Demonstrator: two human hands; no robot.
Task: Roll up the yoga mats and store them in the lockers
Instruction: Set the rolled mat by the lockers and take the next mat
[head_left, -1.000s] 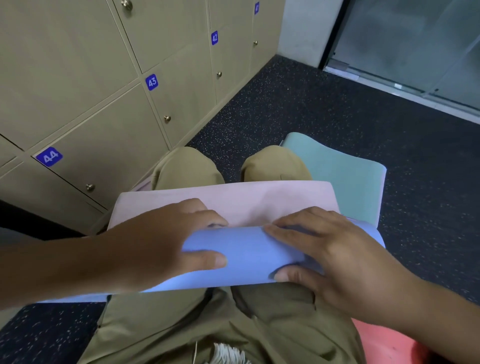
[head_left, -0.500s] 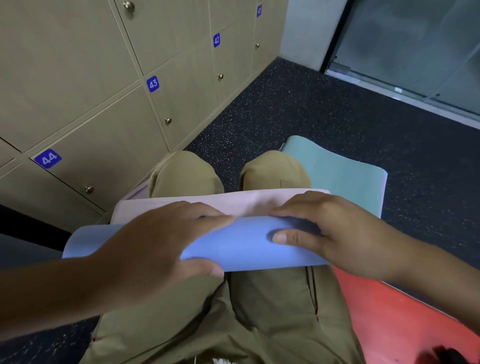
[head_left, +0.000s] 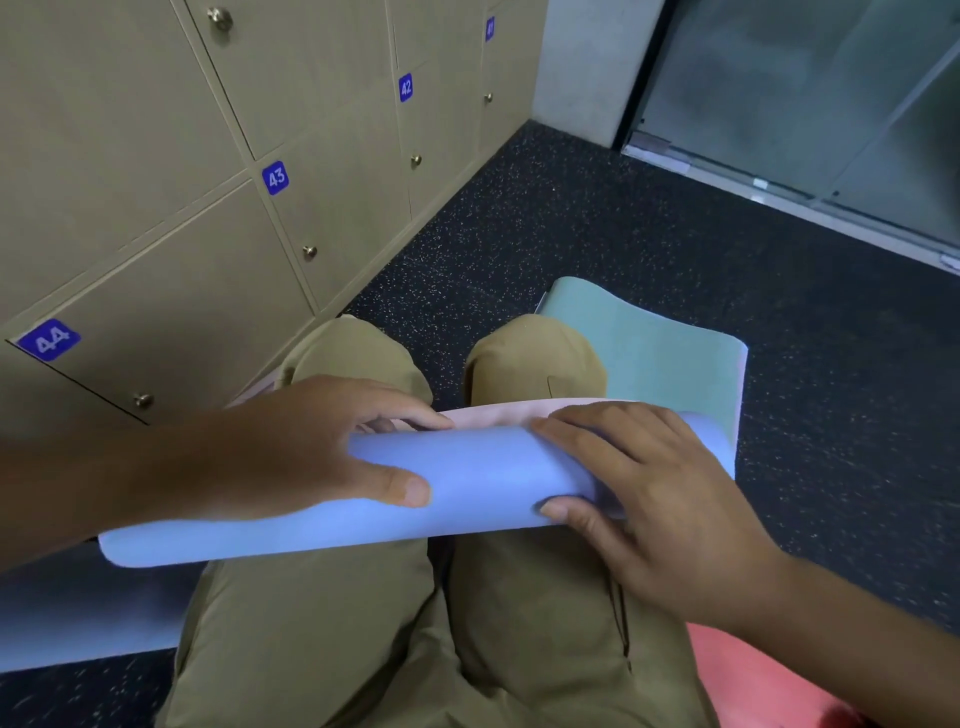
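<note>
Blue yoga mat (head_left: 467, 483) lies rolled across my thighs, running left to right, a bit tilted: left end lower toward me, right end further out. My left hand (head_left: 311, 447) grips the roll left of centre, fingers curled over the top to its far side, thumb pressed on the near face. My right hand (head_left: 644, 499) grips the right part of the roll, fingers spread over the top, thumb tucked under the near edge. Both hands are on the same roll, a bare stretch of blue between them. Mat is two-toned: blue outside, pale pink inner face (head_left: 493, 413) showing as a flat strip just beyond the roll, over my knees. Left end of the roll sticks out past my left forearm; more blue shows below it at frame left, can't tell if it's the same mat. A green mat (head_left: 660, 353) lies flat on the floor beyond my right knee, its near edge touching or tucked behind the blue roll's right end. A red mat (head_left: 753, 670) is under my right forearm at bottom right. Khaki trousers (head_left: 363, 623). Lockers (head_left: 171, 291) on my left, doors shut, tags 41 to 44, locker 44 nearest. Dark speckled floor (head_left: 597, 234).
</note>
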